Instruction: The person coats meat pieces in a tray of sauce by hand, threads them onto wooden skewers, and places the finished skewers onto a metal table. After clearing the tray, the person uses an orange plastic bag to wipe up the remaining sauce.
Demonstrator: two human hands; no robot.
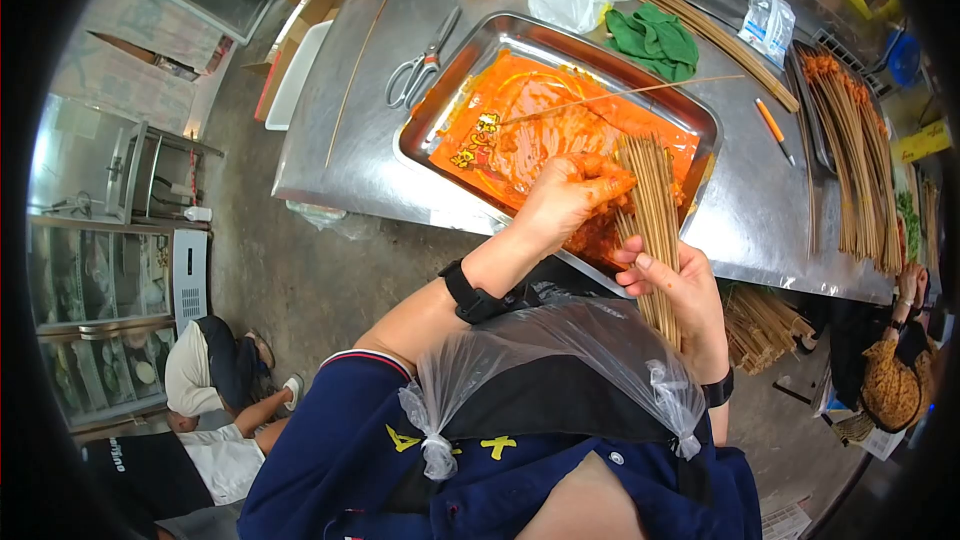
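The right hand (682, 290) is clenched round a bundle of skewers (650, 190), grasping it at its lower half, thumb across the front; the bundle stands nearly upright in the view, its long axis running from the body out over the near rim of the tray (560, 28), with the free tips fanned above the sauce; the left hand (572, 195) sits just beside those tips, on their left and touching them, so it is the hand nearer the working end of the sticks; its grip is curled shut and smeared orange, the back of the hand to the camera, and what the fingers pinch is hidden; right under and beyond it lies the meat (540, 120), spread in orange sauce across the tray floor; a single loose stick (625, 93) lies slantwise over the tray, pointing away to the right; the tray rests on a steel desk (340, 160), with scissors (420, 65) to its left, a green cloth (655, 40) behind it, and an orange pen (772, 128) to its right; further right, loaded sticks (850, 140) lie side by side, well apart from both hands; a person (215, 370) crouches on the floor at lower left.
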